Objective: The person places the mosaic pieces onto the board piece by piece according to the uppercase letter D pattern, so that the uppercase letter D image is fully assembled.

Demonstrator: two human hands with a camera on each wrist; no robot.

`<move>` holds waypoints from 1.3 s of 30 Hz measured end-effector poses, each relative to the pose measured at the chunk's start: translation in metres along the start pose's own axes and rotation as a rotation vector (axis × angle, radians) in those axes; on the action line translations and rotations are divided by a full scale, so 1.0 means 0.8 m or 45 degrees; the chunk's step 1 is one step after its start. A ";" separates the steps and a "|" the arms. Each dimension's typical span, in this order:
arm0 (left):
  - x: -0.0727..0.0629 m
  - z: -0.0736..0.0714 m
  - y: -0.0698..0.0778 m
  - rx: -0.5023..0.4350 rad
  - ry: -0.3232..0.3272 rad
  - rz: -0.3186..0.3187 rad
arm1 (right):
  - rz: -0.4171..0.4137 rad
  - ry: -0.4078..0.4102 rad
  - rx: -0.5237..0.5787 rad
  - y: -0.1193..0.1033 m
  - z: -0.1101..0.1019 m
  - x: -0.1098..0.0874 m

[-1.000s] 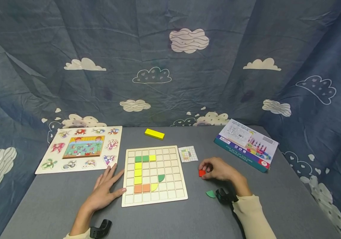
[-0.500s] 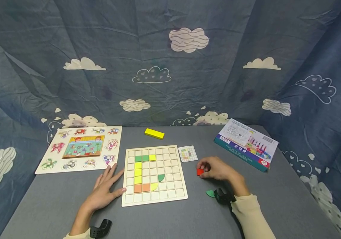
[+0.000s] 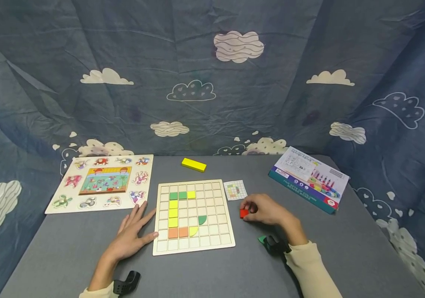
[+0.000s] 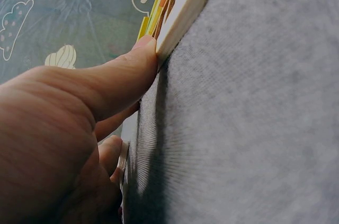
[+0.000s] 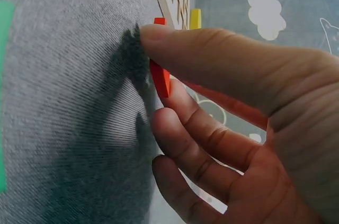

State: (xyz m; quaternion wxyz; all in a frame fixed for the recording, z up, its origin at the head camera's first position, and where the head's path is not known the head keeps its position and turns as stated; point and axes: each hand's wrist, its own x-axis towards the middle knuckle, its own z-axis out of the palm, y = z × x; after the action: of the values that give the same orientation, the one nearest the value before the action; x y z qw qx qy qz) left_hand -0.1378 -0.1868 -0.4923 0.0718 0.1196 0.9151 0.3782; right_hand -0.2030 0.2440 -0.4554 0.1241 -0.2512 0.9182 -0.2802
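Note:
My right hand (image 3: 266,210) pinches a red tile (image 3: 243,213) between thumb and fingers, just right of a wooden grid board (image 3: 219,230). In the right wrist view the red tile (image 5: 161,79) stands on edge, low over the cloth. My left hand (image 3: 132,234) lies with fingers spread, its thumb touching the board's left edge; its fingertips reach the lower edge of an animal picture board (image 3: 98,207). Set in the grid are green squares (image 3: 178,195), yellow squares (image 3: 173,212), orange squares (image 3: 178,232), a yellow quarter-circle (image 3: 193,231) and a green quarter-circle (image 3: 202,219).
A pattern card (image 3: 235,190) lies against the grid board's upper right corner. Behind the board is a yellow block (image 3: 193,164). A game box (image 3: 309,180) lies at the back right. Another green piece (image 3: 261,239) sits partly hidden by the right wrist's black strap.
My right hand has slid a little left with the red tile, closer to the grid board, and its wrist strap now covers more of the loose green piece. The left hand stays put.

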 end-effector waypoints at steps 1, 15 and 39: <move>0.000 0.000 0.000 0.001 0.002 0.002 | -0.003 0.004 -0.005 -0.001 0.001 0.000; 0.000 0.000 0.000 0.012 -0.004 -0.015 | -0.035 0.044 -0.073 -0.022 0.007 0.011; 0.000 -0.001 0.004 0.013 -0.002 -0.024 | -0.213 0.135 -0.195 -0.087 0.035 0.062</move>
State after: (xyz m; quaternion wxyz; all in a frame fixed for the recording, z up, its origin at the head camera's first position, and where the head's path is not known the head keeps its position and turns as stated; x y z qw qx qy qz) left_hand -0.1376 -0.1850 -0.4894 0.0757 0.1115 0.9180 0.3729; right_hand -0.2067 0.1550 -0.4424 0.0322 -0.3203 0.9180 -0.2315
